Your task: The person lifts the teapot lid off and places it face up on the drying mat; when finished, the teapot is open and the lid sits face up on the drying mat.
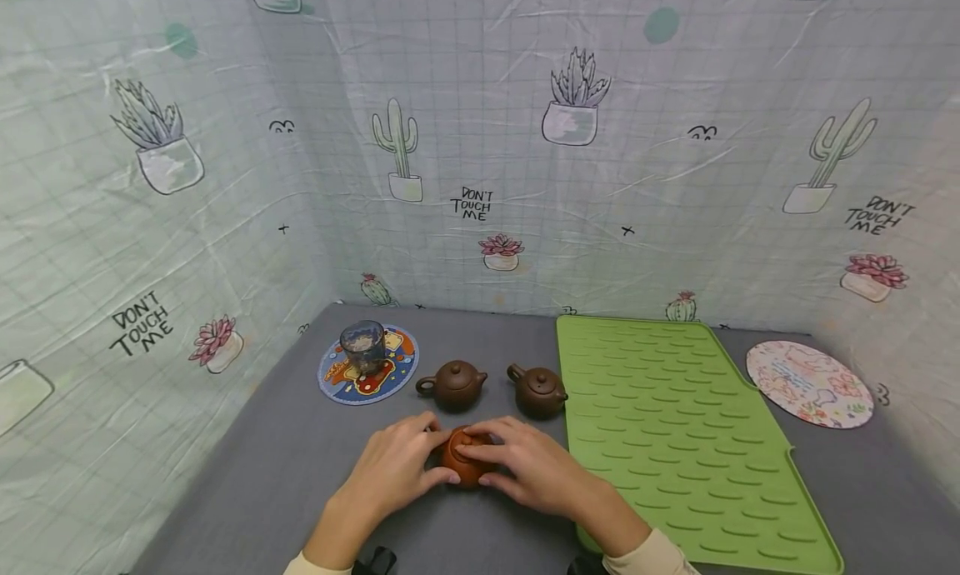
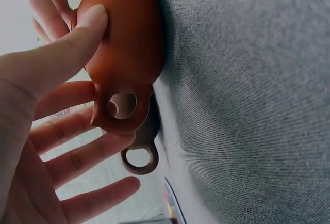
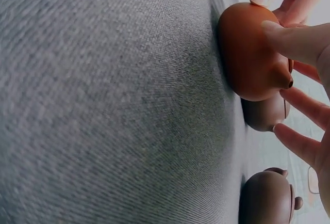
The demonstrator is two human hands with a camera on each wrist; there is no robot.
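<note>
A small orange-brown clay teapot (image 1: 467,475) stands on the grey cloth between both hands. My left hand (image 1: 397,465) holds it on the handle side; in the left wrist view its thumb presses the body (image 2: 129,33), and its other fingers spread behind the looped handle (image 2: 116,123). From the spout side my right hand (image 1: 536,467) grips it, thumb on the body and fingers reaching over the lid. The spout (image 3: 282,78) shows in the right wrist view. Just behind stand two dark brown teapots, one on the left (image 1: 455,387) and one on the right (image 1: 540,393).
A clear glass (image 1: 363,350) stands on a blue patterned round mat (image 1: 330,383) at the back left. The ridged green mat (image 1: 675,450) covers much of the right side. Beyond it lies a pink patterned round mat (image 1: 810,383). A printed curtain (image 1: 450,250) hangs behind.
</note>
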